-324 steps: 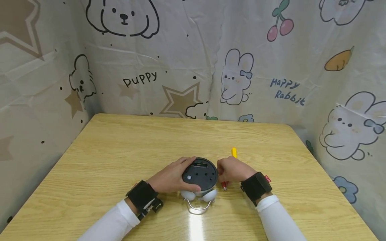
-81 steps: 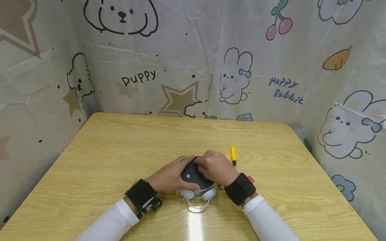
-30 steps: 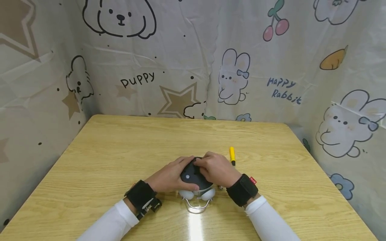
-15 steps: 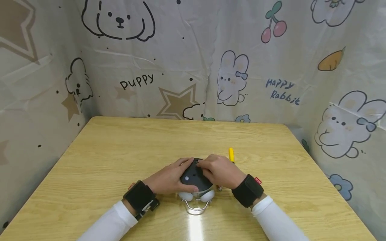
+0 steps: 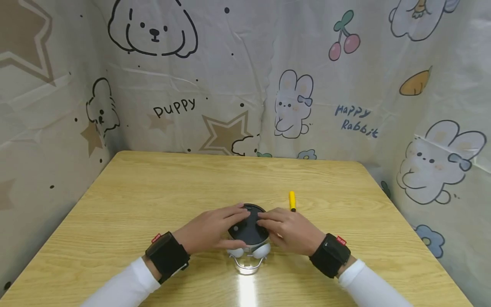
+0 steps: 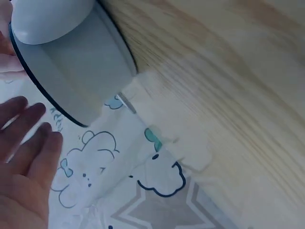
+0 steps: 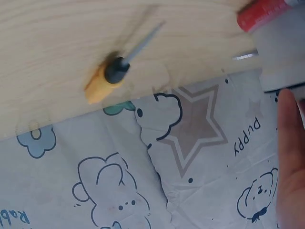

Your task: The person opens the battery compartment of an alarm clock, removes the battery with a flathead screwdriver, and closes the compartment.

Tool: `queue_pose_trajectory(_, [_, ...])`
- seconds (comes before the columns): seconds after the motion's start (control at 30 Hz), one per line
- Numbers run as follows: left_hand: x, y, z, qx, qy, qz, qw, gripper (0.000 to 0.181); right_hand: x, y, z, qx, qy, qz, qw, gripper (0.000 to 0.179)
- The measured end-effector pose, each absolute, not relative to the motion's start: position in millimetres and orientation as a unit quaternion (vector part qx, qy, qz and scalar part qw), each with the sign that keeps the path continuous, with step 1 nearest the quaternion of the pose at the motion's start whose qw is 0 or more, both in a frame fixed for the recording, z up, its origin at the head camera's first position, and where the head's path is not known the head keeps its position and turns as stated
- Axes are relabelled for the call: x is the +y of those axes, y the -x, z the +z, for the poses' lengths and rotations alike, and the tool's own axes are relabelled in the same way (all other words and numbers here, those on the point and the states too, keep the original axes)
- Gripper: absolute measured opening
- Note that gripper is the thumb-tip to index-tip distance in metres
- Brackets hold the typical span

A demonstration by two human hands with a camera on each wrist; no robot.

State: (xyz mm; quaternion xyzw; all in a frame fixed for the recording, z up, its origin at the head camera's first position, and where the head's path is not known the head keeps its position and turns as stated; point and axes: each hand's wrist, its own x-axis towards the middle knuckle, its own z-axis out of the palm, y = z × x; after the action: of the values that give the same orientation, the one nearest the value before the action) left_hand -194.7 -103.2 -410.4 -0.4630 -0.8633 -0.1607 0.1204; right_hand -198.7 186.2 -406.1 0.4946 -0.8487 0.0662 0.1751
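Observation:
A twin-bell alarm clock (image 5: 251, 233) lies face down on the table, its black back up and its white bells (image 5: 261, 250) and wire handle (image 5: 247, 269) toward the person. Along its left side is my left hand (image 5: 211, 228), fingers extended; in the left wrist view the fingertips (image 6: 55, 138) are apart from the casing. My right hand (image 5: 293, 230) is on the opposite side, fingers stretched over the edge of the black back and holding nothing. Part of the back is hidden beneath the fingers.
A yellow-handled screwdriver (image 5: 292, 200) lies beyond my right hand, with its metal shaft (image 7: 145, 42) showing in the right wrist view. A red battery (image 7: 264, 14) lies beside the clock there. Printed cloth (image 5: 215, 85) hangs behind the wooden table (image 5: 153, 183).
Earlier my left hand gripped the clock while my right fingers worked at its back. Both hands have since loosened and drawn outward, showing more of the back. The clock has stayed in place.

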Motion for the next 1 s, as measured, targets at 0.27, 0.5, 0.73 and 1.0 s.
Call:
queue_pose_trajectory(0.27, [-120,190,-416,-0.842,0.509,-0.108,0.144,0.055,196,194,-418,-0.833,-0.525,0.068,0.158,0.053])
queue_pose_trajectory(0.5, [-123,185,-424,-0.851,0.507,-0.106,0.091,0.075,194,191,-427,-0.845,-0.519,0.057,0.115,0.069])
queue_pose_trajectory(0.73, [-121,187,-428,-0.849,0.509,-0.102,0.103,0.074,192,194,-428,-0.849,-0.513,0.072,0.104,0.075])
queue_pose_trajectory(1.0, [-122,187,-425,-0.851,0.506,-0.088,0.114,0.063,193,197,-426,-0.846,-0.518,0.091,0.082,0.069])
